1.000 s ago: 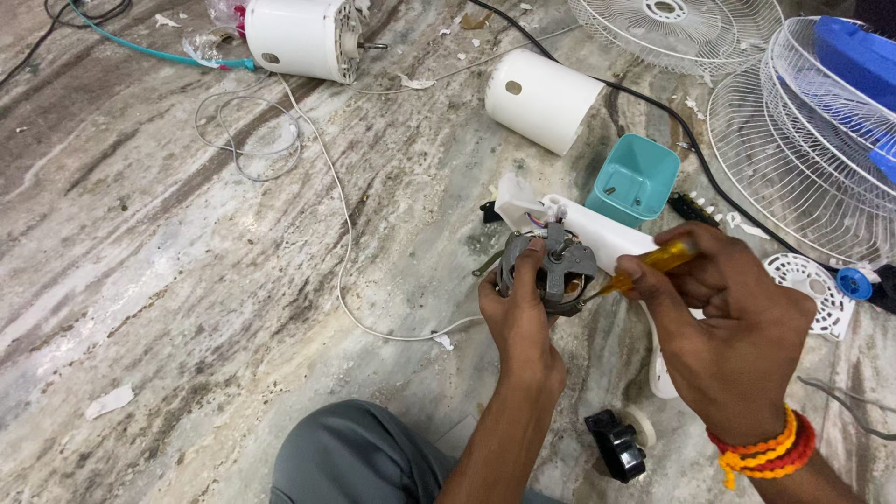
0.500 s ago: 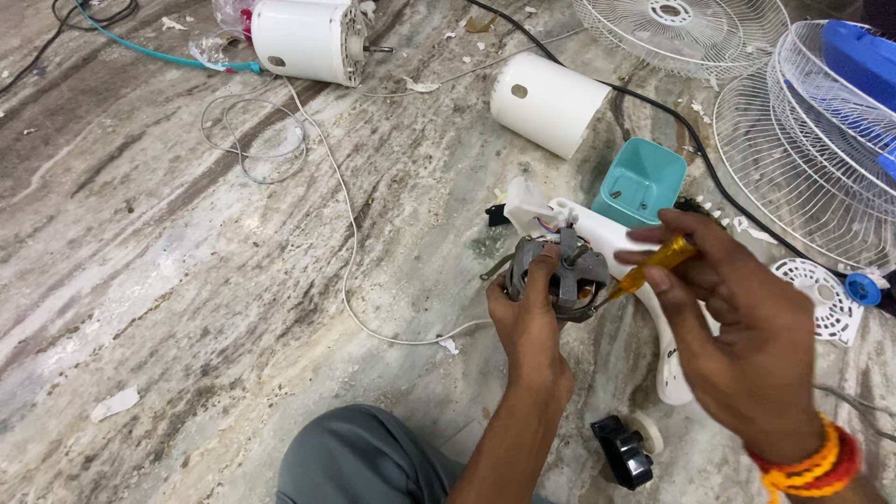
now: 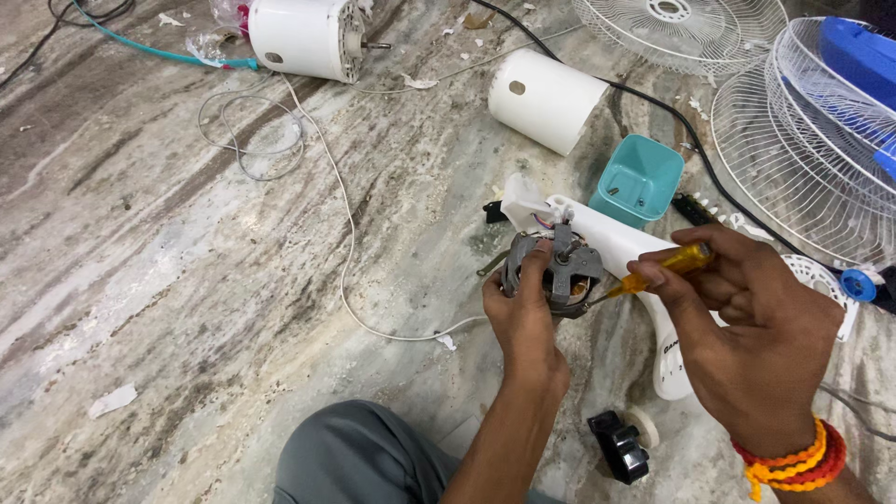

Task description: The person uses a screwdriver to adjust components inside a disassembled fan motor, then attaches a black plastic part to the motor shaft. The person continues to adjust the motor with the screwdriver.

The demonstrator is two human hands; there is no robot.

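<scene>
My left hand (image 3: pixel 523 322) grips a grey metal fan motor (image 3: pixel 553 269) with a short shaft sticking up, held above the marble floor. My right hand (image 3: pixel 747 327) holds a yellow-handled screwdriver (image 3: pixel 665 266) whose tip points at the motor's right side. Behind the motor lies a long white plastic fan neck piece (image 3: pixel 611 245) with coloured wires at its top end. My right wrist carries orange and red thread bands.
A teal plastic cup (image 3: pixel 639 179), a white cylindrical cover (image 3: pixel 546 100), a white motor housing (image 3: pixel 303 37), wire fan grilles (image 3: pixel 793 131), a blue fan blade (image 3: pixel 863 61), a black knob part (image 3: pixel 618 446), white and black cables, and my grey-trousered knee (image 3: pixel 359 457) lie around.
Both hands have shifted slightly; the motor is turned a little in my left hand and the screwdriver tip stays at its right side. The view has moved slightly.
</scene>
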